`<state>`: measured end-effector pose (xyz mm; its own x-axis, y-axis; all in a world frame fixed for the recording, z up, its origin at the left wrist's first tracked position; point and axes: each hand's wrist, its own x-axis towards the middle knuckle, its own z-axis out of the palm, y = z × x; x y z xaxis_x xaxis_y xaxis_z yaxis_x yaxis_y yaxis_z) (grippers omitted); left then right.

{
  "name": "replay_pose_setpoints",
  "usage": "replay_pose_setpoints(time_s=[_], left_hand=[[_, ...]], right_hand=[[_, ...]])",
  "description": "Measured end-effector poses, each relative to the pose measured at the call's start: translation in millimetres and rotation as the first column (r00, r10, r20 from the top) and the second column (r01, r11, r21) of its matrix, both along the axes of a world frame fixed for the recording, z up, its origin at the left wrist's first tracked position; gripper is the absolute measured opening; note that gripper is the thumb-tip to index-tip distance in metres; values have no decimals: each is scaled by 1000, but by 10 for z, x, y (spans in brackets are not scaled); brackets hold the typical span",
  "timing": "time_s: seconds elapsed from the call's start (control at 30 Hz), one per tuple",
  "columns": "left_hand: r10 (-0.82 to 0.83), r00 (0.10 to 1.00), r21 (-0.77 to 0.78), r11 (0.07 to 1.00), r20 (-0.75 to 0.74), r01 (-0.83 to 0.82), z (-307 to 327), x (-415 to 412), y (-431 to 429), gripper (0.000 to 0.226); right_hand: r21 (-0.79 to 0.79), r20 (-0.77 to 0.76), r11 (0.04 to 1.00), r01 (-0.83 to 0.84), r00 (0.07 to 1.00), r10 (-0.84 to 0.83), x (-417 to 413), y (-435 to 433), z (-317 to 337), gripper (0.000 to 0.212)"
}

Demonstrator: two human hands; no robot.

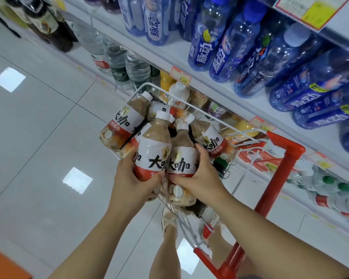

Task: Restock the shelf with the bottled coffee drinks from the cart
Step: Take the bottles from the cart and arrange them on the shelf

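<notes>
The left hand [132, 179] grips one coffee bottle [155, 146], tan with a white cap and a white-and-red label, and the right hand [198, 178] grips a matching second bottle [182, 156] touching it, both above other bottles [121, 125] in the cart [286, 158] beside the shelf [216, 85].

A pale, glossy tiled floor [38, 121] is filling the frame from 7 to 10 o'clock, and square reflections [9, 79] of overhead light are glinting on it. White shelving [169, 57] is running diagonally from 11 toward 4 o'clock. Blue drink bottles [220, 49] are crowding its upper tier at 1 o'clock, clear water bottles [117, 61] are standing lower at 11, and red-edged price tags [180, 75] are hanging along its edges. An orange surface [4, 264] is showing at 7 o'clock.
</notes>
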<state>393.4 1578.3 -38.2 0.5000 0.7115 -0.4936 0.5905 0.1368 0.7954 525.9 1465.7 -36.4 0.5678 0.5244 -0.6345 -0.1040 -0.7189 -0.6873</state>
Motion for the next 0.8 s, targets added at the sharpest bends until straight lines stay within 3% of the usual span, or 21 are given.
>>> replay_pose_setpoints(time_s=[0.23, 0.33, 0.43, 0.57, 0.7, 0.8], left_hand=[[-80, 972, 110, 992, 220, 57, 1064, 433, -91, 73], [-128, 930, 150, 985, 345, 80, 1648, 680, -171, 69], [-228, 859, 224, 965, 459, 137, 2302, 913, -287, 65], [-351, 764, 290, 931, 541, 222, 3138, 1184, -470, 68], [-458, 691, 312, 888, 559, 336, 3799, 1429, -666, 39], [-513, 658, 292, 857, 551, 424, 4214, 1667, -797, 31]], right_hand=[[215, 187, 973, 80, 975, -122, 326, -251, 1366, 103], [342, 296, 932, 122, 927, -230, 456, -402, 2030, 100], [462, 395, 876, 135, 853, -341, 548, -610, 2682, 85], [583, 398, 795, 164, 796, -456, 692, -941, 3448, 74], [651, 406, 739, 172, 744, -531, 876, -1260, 4032, 71], [706, 358, 671, 226, 703, -614, 1026, -1452, 4368, 75]])
